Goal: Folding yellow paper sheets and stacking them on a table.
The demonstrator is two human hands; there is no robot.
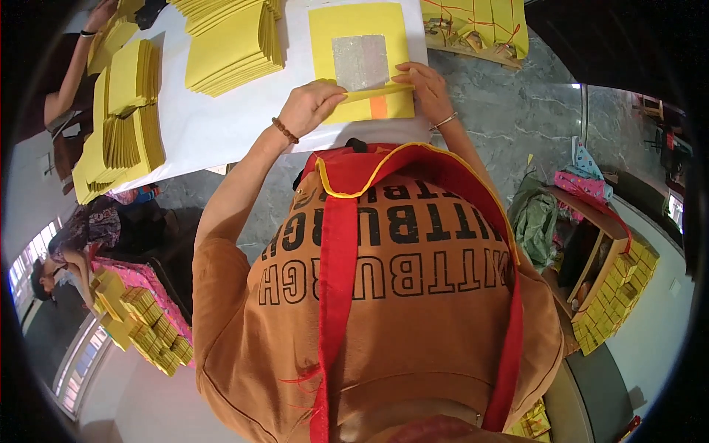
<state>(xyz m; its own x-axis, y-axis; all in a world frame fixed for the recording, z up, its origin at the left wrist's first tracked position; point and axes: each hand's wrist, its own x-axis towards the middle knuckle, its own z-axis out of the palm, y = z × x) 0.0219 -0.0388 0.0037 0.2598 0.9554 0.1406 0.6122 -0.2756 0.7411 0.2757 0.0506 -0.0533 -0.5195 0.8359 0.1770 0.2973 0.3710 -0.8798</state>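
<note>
1. Left hand (314,102) pinches one end of a narrow fold across a yellow sheet (354,23); the right hand (430,87) holds the other end with bent fingers.
2. The sheet lies at the near edge of a white table (229,122), a silver patch (360,60) above the fold, an orange strip (378,108) below.
3. Stacked yellow papers (233,55) stand to the left; farther left, another person's arm (70,77) extends.
</note>
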